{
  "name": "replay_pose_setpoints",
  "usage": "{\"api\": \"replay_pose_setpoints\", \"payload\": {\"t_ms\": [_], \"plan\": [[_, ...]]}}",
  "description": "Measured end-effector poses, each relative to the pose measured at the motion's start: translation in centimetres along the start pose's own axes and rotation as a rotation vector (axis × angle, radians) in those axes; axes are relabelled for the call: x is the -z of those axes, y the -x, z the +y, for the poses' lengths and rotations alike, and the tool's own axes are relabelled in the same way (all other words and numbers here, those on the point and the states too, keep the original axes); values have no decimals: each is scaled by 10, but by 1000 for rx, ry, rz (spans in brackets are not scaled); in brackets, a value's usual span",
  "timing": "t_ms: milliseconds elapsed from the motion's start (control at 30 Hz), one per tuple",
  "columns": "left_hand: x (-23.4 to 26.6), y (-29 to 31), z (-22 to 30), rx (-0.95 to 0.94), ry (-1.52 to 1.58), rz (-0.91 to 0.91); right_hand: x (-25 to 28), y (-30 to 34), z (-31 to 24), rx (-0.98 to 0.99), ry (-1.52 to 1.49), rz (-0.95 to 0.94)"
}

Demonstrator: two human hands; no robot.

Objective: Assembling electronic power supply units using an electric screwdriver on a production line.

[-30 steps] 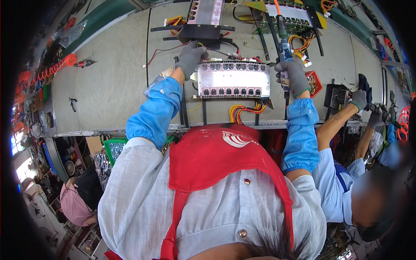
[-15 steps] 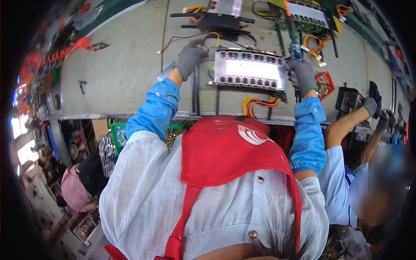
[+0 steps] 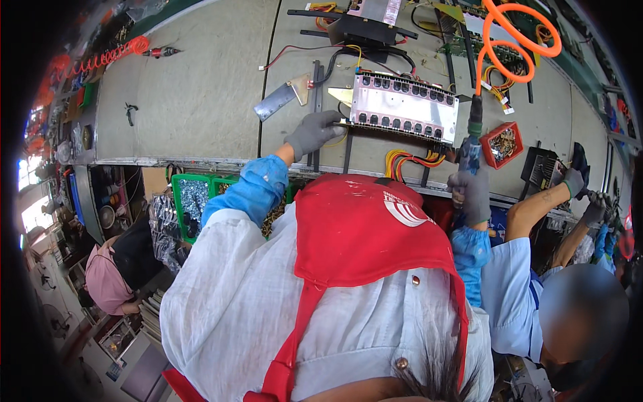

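A circuit board module (image 3: 403,108) with a silver metal top and rows of black parts lies in front of me on the bench. My left hand (image 3: 313,134), in a grey glove, grips its near left corner, by a thin yellow wire. In my right hand (image 3: 471,194), also gloved, is an air screwdriver (image 3: 471,155), held at the bench's near edge, right of the module and apart from it. An orange coiled hose (image 3: 504,47) runs up from the tool. Left of the module lies a flat metal bracket (image 3: 281,99).
A red box of screws (image 3: 502,145) stands to the right. Beyond the module sits another unit (image 3: 370,28) with cables. Green bins (image 3: 193,201) of small parts hang below the bench edge. At the right, a co-worker's gloved hands (image 3: 581,187) work near a black part.
My left hand has come nearer, from beside the far left corner to the near left corner. The screwdriver in my right hand has drawn back from the module toward me.
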State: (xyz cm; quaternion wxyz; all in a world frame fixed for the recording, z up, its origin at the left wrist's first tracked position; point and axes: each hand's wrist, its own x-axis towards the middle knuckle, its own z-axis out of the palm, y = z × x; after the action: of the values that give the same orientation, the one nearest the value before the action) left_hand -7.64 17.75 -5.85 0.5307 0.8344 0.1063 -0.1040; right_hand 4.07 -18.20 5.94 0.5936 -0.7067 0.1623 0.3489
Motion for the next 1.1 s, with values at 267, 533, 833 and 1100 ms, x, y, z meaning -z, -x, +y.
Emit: {"api": "replay_pose_setpoints", "payload": {"t_ms": [267,533,833,1100], "plan": [[-10,8,22,-164,-230,111,-17,7,18,116,53,181],[1,4,80,-246,-57,140,-5,3,-36,344,76,231],[10,-20,84,-211,98,268,-8,7,-90,443,75,125],[12,-12,89,96,722,301,33,51,-107,442,93,175]]}}
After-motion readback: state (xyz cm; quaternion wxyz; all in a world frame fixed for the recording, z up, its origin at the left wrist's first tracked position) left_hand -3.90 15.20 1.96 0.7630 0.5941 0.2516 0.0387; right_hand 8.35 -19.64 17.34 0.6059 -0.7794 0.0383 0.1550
